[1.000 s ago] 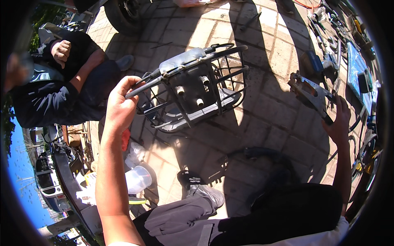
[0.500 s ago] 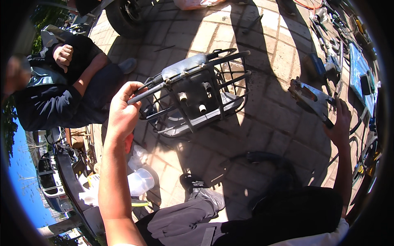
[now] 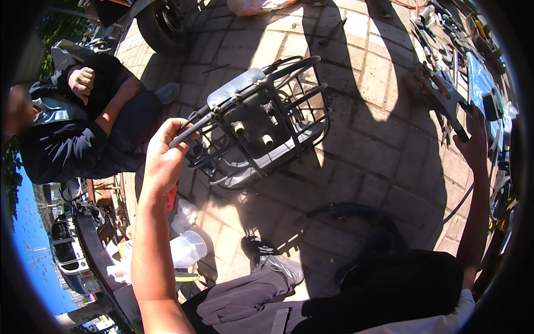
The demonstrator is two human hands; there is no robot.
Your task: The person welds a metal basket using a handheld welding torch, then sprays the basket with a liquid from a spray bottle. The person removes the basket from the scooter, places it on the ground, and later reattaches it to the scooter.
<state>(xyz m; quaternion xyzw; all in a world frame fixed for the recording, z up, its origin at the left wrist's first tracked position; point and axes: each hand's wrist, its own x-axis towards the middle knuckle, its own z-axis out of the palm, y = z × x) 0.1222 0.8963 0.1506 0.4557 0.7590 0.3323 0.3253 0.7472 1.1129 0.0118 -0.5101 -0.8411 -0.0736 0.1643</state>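
Observation:
My left hand (image 3: 168, 146) grips the end bar of a black metal rack (image 3: 267, 160) built of tubes and wire, tilted above the paving. A grey pad (image 3: 236, 88) runs along its upper edge. Short pale tube ends (image 3: 267, 140) stick out of its dark middle plate (image 3: 253, 122). On the far right my right hand (image 3: 473, 133), in shadow, is closed round one arm of a two-armed metal tool (image 3: 451, 106). That tool has a rusty-looking far end; its exact kind is unclear. Part of my right fingers is hidden.
Another person (image 3: 83, 122) sits at the left, near a wheel (image 3: 161, 25). Beside my left forearm stands a clear plastic tub (image 3: 188, 249). Several hand tools and a blue flat packet (image 3: 479, 80) lie along the right. A dark cable-like thing (image 3: 356, 210) lies on the paving.
My right hand has carried the two-armed tool farther right and away from me, toward the scattered tools. The rack has shifted slightly left in view, with my left hand still on it.

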